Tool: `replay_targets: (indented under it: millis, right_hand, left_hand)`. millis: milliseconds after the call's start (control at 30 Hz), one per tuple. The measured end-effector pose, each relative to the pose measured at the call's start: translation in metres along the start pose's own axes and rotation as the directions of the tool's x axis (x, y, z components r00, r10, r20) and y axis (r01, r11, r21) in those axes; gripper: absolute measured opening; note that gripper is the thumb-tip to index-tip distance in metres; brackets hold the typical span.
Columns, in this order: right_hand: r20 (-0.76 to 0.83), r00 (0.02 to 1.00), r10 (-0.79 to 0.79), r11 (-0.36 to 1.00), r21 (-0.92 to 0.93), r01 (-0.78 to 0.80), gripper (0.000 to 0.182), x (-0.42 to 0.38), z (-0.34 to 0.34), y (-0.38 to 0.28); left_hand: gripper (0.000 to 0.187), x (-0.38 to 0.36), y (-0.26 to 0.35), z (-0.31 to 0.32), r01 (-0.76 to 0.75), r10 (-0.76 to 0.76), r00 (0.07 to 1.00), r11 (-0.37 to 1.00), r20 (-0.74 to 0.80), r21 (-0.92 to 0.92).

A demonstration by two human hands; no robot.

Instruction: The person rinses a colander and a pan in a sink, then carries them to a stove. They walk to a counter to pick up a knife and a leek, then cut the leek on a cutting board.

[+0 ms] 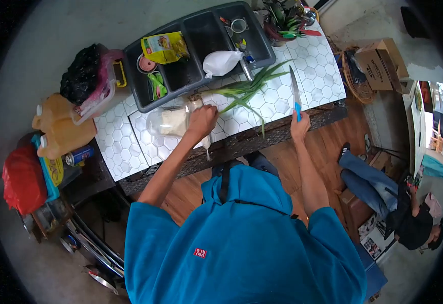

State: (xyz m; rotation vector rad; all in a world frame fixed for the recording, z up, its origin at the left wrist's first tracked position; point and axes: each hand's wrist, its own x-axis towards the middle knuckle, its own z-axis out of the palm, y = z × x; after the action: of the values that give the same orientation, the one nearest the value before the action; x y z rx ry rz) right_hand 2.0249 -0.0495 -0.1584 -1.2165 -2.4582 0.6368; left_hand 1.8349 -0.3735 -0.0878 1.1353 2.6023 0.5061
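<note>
My left hand (204,121) is closed around a long white radish (206,142) lying across the counter near its front edge. The radish's thin root tip points towards me, and its brownish top end shows beyond my knuckles. Beside that hand, on the left, lies a clear plastic package (173,121) with something pale and blocky inside. Long green leaves (249,88) spread over the tiles between my hands, some hanging past the front edge. My right hand (300,125) grips the blue handle of a knife (295,88), its blade pointing away from me, apart from the leaves.
A dark divided tray (181,90) at the back holds a yellow packet (164,47) and a white bag (222,63). Jugs (72,129) stand left of the white-tiled counter (320,66). A potted plant (285,23) is at the back right. Another person (409,218) sits at right.
</note>
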Motion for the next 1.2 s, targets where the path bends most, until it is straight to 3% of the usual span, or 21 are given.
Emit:
replay_targets:
  millis: [67, 200, 267, 300, 333, 400, 500, 533, 600, 667, 733, 833, 867, 900, 933, 967, 1000, 1067, 1133, 1200]
  right_hand:
    - [0.030, 1.000, 0.005, 0.999, -0.042, -0.003, 0.034, 0.003, 0.003, -0.002]
    - [0.074, 0.997, 0.024, 0.989, -0.149, -0.013, 0.033, 0.007, 0.000, -0.015]
    - [0.081, 0.996, 0.034, 0.989, -0.144, -0.022, 0.033, 0.006, 0.002, -0.018]
    - [0.103, 0.994, 0.042, 0.993, -0.114, -0.030, 0.033, 0.008, 0.003, -0.020]
    - [0.126, 0.991, 0.051, 0.995, -0.086, -0.040, 0.034, 0.007, 0.004, -0.023]
    - [0.100, 0.995, 0.008, 0.997, -0.079, 0.000, 0.034, 0.001, 0.008, -0.028]
    - [0.059, 0.993, 0.106, 0.989, 0.097, -0.112, 0.035, -0.010, 0.023, -0.019]
    - [0.056, 0.993, 0.101, 0.990, 0.094, -0.106, 0.035, -0.014, 0.019, -0.023]
    - [0.264, 0.900, 0.347, 0.803, 0.412, -0.431, 0.037, -0.027, 0.012, -0.030]
    - [0.212, 0.935, 0.283, 0.843, 0.410, -0.348, 0.033, -0.037, 0.011, -0.030]
    - [0.205, 0.894, 0.398, 0.679, 0.589, -0.437, 0.031, -0.052, 0.005, -0.035]
    - [0.095, 0.907, 0.411, 0.725, 0.569, -0.388, 0.032, -0.067, -0.009, -0.045]
    - [0.105, 0.905, 0.412, 0.724, 0.565, -0.395, 0.032, -0.074, -0.022, -0.061]
    - [0.239, 0.879, 0.412, 0.581, 0.674, -0.456, 0.031, -0.078, -0.041, -0.090]
    - [0.366, 0.848, 0.384, 0.418, 0.750, -0.513, 0.029, -0.081, -0.057, -0.111]
    - [0.454, 0.828, 0.330, 0.346, 0.758, -0.553, 0.026, -0.084, -0.066, -0.119]
    - [0.454, 0.828, 0.330, 0.345, 0.758, -0.554, 0.026, -0.088, -0.080, -0.134]
    - [0.569, 0.809, 0.147, 0.572, 0.618, -0.539, 0.023, -0.099, -0.103, -0.167]
    - [0.467, 0.870, -0.158, 0.513, 0.792, -0.332, 0.020, -0.113, -0.099, -0.179]
    - [0.544, 0.823, -0.164, 0.549, 0.743, -0.383, 0.022, -0.112, -0.114, -0.190]
  left_hand:
    - [0.018, -0.018, 0.009, -0.035, 0.185, -0.135, 0.968, 0.954, 0.213, -0.235]
    - [0.021, -0.065, 0.008, -0.088, 0.254, -0.146, 0.952, 0.865, 0.267, -0.432]
    - [0.020, -0.086, 0.006, -0.103, 0.437, -0.222, 0.892, 0.643, 0.394, -0.629]
    - [0.018, -0.096, 0.003, -0.101, 0.502, -0.238, 0.865, 0.454, 0.442, -0.736]
    - [0.018, -0.103, 0.004, -0.102, 0.509, -0.249, 0.860, 0.451, 0.445, -0.733]
    - [0.017, -0.111, 0.009, -0.101, 0.431, -0.199, 0.893, 0.127, 0.403, -0.893]
    - [0.017, -0.116, 0.017, -0.083, 0.379, -0.196, 0.908, 0.003, 0.371, -0.925]
    - [0.017, -0.115, 0.020, -0.078, 0.374, -0.195, 0.910, -0.001, 0.367, -0.928]
    - [0.016, -0.116, 0.027, -0.066, 0.323, -0.155, 0.931, -0.066, 0.330, -0.944]
    - [0.016, -0.116, 0.034, -0.061, 0.301, -0.123, 0.942, -0.101, 0.312, -0.948]
    - [0.016, -0.116, 0.043, -0.057, 0.299, -0.130, 0.940, -0.139, 0.317, -0.944]
    - [0.016, -0.113, 0.051, -0.053, 0.248, -0.152, 0.952, -0.135, 0.267, -0.959]
    - [0.016, -0.111, 0.054, -0.053, 0.200, -0.171, 0.961, -0.109, 0.217, -0.974]
    - [0.017, -0.108, 0.057, -0.053, 0.203, -0.177, 0.956, -0.178, 0.234, -0.963]
    - [0.017, -0.104, 0.059, -0.050, 0.201, -0.182, 0.955, -0.178, 0.233, -0.963]
    - [0.018, -0.101, 0.062, -0.047, 0.187, -0.214, 0.951, -0.168, 0.221, -0.968]
    - [0.018, -0.098, 0.065, -0.044, 0.173, -0.244, 0.947, -0.156, 0.207, -0.973]
    - [0.019, -0.091, 0.076, -0.038, 0.127, -0.246, 0.956, -0.152, 0.162, -0.980]
    - [0.019, -0.083, 0.086, -0.034, 0.188, -0.231, 0.949, -0.133, 0.215, -0.973]
    - [0.020, -0.077, 0.094, -0.026, 0.173, -0.195, 0.962, -0.111, 0.192, -0.979]
